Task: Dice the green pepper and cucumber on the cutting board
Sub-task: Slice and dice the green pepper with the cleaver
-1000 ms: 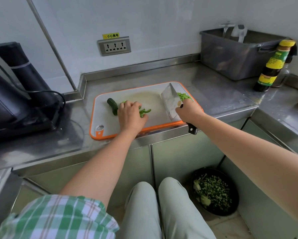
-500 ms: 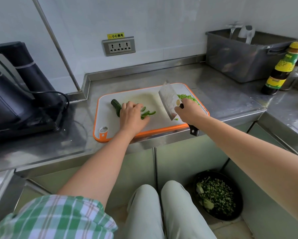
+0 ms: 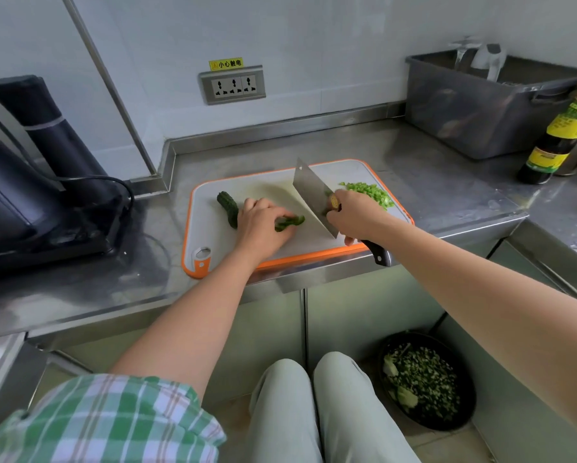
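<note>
Done: diced pepper pile (image 3: 370, 193) lies right of centre, at the far right of the cutting board (image 3: 307, 243).
In hand: left hand (image 3: 260, 225), fingers curled, holds the green pepper strips (image 3: 292, 222) down at mid-frame.
Tool: right hand (image 3: 357, 215) is wrapped round the cleaver (image 3: 312, 195) handle, with the blade tilted just right of the strips.
Outstanding: cucumber (image 3: 228, 207) lies undiced, left of the left hand. Judged under half done.

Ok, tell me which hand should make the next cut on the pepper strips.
Right. The right hand grips the cleaver, its blade beside the pepper strips on the cutting board. The left hand holds the strips steady and has no tool.
</note>
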